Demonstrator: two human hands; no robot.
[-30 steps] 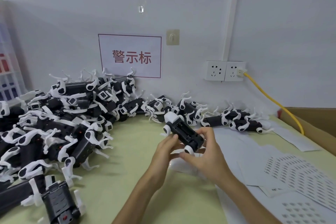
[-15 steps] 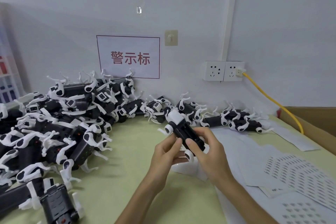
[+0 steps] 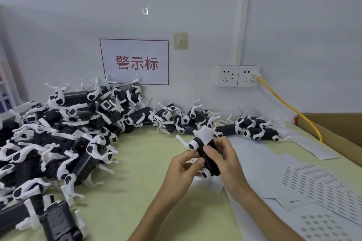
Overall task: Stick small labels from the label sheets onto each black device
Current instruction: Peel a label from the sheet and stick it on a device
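Observation:
A black device [image 3: 206,150] with white leg-like parts is held up above the green table between both hands, its white end pointing away from me. My right hand [image 3: 225,159] wraps its fingers and thumb round the device's body. My left hand [image 3: 183,170] holds the device's near left side, thumb tip against the black body. White label sheets [image 3: 317,184] with rows of small dark labels lie on the table to the right. A large pile of the same black devices [image 3: 64,135] fills the left.
More black devices [image 3: 254,130] line the wall behind my hands. A cardboard box [image 3: 333,129] stands at the far right, with a yellow cable [image 3: 290,107] running to wall sockets [image 3: 237,76]. A white object [image 3: 207,184] lies under my hands. The green table [image 3: 137,172] shows bare between pile and hands.
Both hands have raised the device and tipped it more upright, its white end now higher. The right thumb has slid across the black body. The camera has shifted slightly.

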